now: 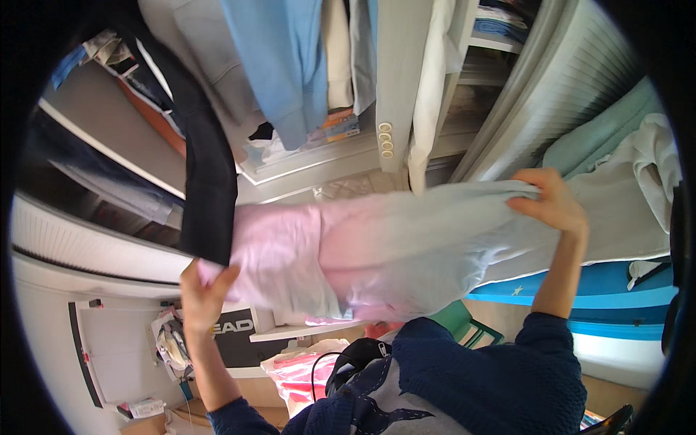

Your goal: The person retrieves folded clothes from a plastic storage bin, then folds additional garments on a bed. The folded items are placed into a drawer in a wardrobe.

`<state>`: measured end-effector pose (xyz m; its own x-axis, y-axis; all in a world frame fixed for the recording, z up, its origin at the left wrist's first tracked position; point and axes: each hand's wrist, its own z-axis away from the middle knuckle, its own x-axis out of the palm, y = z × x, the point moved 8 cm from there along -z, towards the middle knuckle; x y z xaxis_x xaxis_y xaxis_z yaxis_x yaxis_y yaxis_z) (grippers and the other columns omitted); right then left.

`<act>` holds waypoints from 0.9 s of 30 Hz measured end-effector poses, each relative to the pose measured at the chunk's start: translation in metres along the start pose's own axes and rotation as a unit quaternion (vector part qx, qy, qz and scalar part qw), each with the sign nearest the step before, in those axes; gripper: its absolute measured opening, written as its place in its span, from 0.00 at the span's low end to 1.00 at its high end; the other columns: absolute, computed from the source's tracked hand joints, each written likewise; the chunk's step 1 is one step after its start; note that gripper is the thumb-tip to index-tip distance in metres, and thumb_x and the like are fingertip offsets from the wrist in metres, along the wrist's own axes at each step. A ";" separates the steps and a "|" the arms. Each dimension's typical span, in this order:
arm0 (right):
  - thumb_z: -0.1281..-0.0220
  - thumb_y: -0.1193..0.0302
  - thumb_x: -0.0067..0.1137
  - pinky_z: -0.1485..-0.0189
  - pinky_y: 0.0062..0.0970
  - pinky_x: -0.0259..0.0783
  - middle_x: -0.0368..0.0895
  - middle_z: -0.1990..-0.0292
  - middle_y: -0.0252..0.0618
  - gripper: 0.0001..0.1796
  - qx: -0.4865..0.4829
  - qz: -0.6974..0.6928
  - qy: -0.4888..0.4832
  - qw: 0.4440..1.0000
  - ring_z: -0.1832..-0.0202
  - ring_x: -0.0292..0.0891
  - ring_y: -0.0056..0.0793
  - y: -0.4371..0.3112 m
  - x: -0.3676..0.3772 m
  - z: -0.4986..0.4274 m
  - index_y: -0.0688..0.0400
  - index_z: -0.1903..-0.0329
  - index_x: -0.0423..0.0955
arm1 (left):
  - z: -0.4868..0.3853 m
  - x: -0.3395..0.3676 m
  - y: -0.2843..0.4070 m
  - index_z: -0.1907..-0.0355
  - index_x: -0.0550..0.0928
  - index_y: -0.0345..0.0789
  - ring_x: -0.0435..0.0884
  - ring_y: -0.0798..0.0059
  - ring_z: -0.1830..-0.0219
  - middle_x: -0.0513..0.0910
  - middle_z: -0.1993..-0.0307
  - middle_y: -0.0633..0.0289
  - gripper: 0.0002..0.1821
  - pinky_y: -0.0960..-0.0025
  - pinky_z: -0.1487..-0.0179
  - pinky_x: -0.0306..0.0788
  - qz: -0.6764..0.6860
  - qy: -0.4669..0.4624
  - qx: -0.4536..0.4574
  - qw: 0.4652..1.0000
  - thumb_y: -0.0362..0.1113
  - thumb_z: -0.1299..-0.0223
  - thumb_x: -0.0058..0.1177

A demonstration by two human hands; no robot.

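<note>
A garment (375, 250) in soft fabric, pink at one end and fading to pale grey-green at the other, is stretched sideways between my hands. My left hand (202, 299) pinches its pink end, thumb towards the cloth. At the grey-green end, my right hand (552, 204) grips the upper edge. The cloth is blurred and sags in the middle, so I cannot tell its exact kind. A long black strip of cloth (209, 179) hangs down just above my left hand; whether it touches the hand is unclear.
An open wardrobe holds hanging clothes, among them a light blue garment (277, 60). Folded clothes (497, 24) lie on shelves to the right. Pale cloth (614, 206) covers a blue piece of furniture (609, 283). Behind me are a pink-and-white plastic bag (296, 370) and a green chair (462, 323).
</note>
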<state>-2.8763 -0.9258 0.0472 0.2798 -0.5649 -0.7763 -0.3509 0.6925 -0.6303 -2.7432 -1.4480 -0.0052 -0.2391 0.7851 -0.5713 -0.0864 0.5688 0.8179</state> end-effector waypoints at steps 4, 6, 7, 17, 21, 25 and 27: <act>0.49 0.68 0.67 0.66 0.22 0.71 0.81 0.73 0.35 0.13 -0.124 -0.109 0.061 0.984 0.71 0.75 0.21 -0.069 -0.064 0.027 0.66 0.64 0.81 | 0.085 -0.102 0.059 0.49 0.77 0.28 0.79 0.78 0.61 0.81 0.54 0.60 0.21 0.76 0.58 0.75 0.051 0.306 0.054 0.949 0.29 0.46 0.65; 0.49 0.65 0.68 0.63 0.23 0.72 0.81 0.71 0.36 0.17 -0.045 -0.012 0.099 0.994 0.69 0.76 0.23 -0.061 -0.076 0.002 0.67 0.63 0.81 | 0.094 -0.135 0.068 0.46 0.76 0.26 0.81 0.74 0.57 0.82 0.53 0.56 0.23 0.74 0.50 0.75 0.117 0.420 0.081 0.896 0.31 0.44 0.64; 0.49 0.63 0.69 0.62 0.23 0.72 0.82 0.70 0.37 0.19 -0.037 -0.009 0.123 0.992 0.67 0.77 0.24 -0.055 -0.078 -0.017 0.67 0.62 0.81 | 0.081 -0.138 0.059 0.46 0.76 0.26 0.81 0.74 0.56 0.82 0.53 0.56 0.22 0.75 0.49 0.75 0.086 0.415 0.017 0.905 0.31 0.42 0.63; 0.42 0.61 0.56 0.52 0.42 0.75 0.80 0.60 0.54 0.18 0.126 0.323 0.190 0.918 0.53 0.80 0.51 0.073 0.136 -0.206 0.64 0.59 0.79 | -0.116 0.008 -0.175 0.56 0.81 0.32 0.82 0.67 0.67 0.85 0.68 0.55 0.18 0.64 0.60 0.73 -0.027 0.144 0.034 0.989 0.41 0.45 0.63; 0.43 0.58 0.60 0.50 0.44 0.75 0.80 0.55 0.55 0.24 0.158 0.190 0.206 0.947 0.53 0.79 0.54 0.090 0.175 -0.207 0.60 0.49 0.74 | -0.115 0.031 -0.225 0.50 0.76 0.33 0.82 0.52 0.63 0.83 0.66 0.51 0.23 0.59 0.57 0.73 -0.254 0.261 0.017 0.931 0.44 0.44 0.62; 0.47 0.53 0.66 0.41 0.41 0.71 0.76 0.46 0.52 0.37 -0.039 0.155 0.116 0.980 0.45 0.75 0.51 0.068 0.194 -0.151 0.59 0.38 0.66 | -0.057 0.023 -0.215 0.47 0.74 0.33 0.83 0.56 0.63 0.83 0.65 0.53 0.23 0.59 0.57 0.74 -0.194 0.276 0.074 0.938 0.43 0.41 0.60; 0.51 0.53 0.69 0.37 0.39 0.67 0.74 0.42 0.50 0.37 -0.151 -0.050 -0.140 0.977 0.41 0.72 0.47 0.054 0.220 -0.087 0.58 0.40 0.70 | -0.008 0.026 -0.220 0.48 0.74 0.33 0.83 0.58 0.63 0.83 0.65 0.53 0.21 0.60 0.57 0.74 -0.134 0.191 0.020 0.972 0.42 0.39 0.59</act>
<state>-2.9118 -1.0517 -0.1577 0.5443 -0.4493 -0.7084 -0.5454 0.4521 -0.7058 -2.7383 -1.5548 -0.1991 -0.5558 0.4640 -0.6898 -0.1593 0.7550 0.6361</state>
